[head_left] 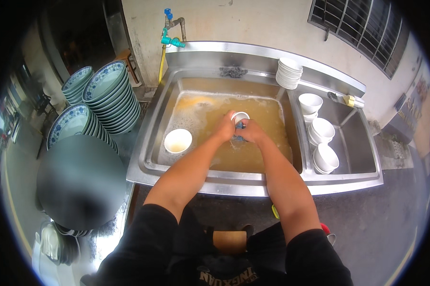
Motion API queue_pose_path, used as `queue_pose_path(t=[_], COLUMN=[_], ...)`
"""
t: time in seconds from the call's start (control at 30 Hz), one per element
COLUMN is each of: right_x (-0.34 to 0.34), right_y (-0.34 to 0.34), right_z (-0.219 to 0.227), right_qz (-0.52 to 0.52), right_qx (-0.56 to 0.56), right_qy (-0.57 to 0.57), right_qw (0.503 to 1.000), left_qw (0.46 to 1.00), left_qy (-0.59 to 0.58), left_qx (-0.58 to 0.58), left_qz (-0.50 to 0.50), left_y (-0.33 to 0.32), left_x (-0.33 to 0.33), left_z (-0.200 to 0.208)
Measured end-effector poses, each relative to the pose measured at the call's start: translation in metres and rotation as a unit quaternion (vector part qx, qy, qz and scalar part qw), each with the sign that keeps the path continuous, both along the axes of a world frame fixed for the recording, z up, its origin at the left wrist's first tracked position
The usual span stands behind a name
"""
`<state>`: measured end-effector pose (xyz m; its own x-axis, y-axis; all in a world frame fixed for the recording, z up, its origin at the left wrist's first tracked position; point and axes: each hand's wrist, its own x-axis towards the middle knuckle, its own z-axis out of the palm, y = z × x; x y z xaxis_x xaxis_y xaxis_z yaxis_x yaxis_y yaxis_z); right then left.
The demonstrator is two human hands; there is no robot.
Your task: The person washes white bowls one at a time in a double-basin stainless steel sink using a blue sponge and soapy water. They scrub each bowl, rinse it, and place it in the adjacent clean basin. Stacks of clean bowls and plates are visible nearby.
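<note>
Over the brown, soapy water of a steel sink (pixel 215 180), both my hands are on a small white bowl (pixel 241 116). My left hand (pixel 226 127) grips the bowl's left side, fingers closed round it. In my right hand (pixel 251 132) is a bluish-grey cloth (pixel 238 132), pressed against the bowl; the fingers are bent and partly hidden. To the left of my hands, another white bowl (pixel 178 141) floats in the water with some cloudy liquid in it.
Stacked white bowls (pixel 322 130) line the divider by the second basin (pixel 355 143). A pile of small white dishes (pixel 289 73) stands at the back rim, near a scrubber (pixel 332 97). Tall stacks of blue-patterned plates (pixel 111 95) stand left. A teal tap (pixel 172 41) is behind.
</note>
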<state>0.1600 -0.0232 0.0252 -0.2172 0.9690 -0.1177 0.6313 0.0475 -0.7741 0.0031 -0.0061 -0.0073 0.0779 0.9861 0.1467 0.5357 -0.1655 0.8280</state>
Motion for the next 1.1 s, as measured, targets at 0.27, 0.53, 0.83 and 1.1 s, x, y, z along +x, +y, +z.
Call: queue_pose_path(t=[0.27,0.53,0.83,1.1], right_x=[0.025,-0.039,-0.05,0.014], right_y=[0.002,-0.038,-0.039,-0.013], right_z=[-0.026,0.052,0.06,0.065], right_qz=[0.005,-0.138,-0.086,-0.148], right_qx=[0.083,0.178,0.511,-0.003], right_qy=[-0.344,0.104,0.06,0.436], right_qw=[0.935,0.969,0.853,0.888], left_qw=[0.944,0.768,0.708,0.747], left_qy=[-0.268,-0.562,-0.57,-0.427], left_qx=[-0.03,-0.279,-0.371,-0.438], left_qz=[0.19,0.126,-0.19,-0.261], left_y=[-0.001,0.031,-0.002,-0.018], left_x=[-0.002,-0.039,-0.012,-0.008], left_z=[0.049,0.008,0.029,0.05])
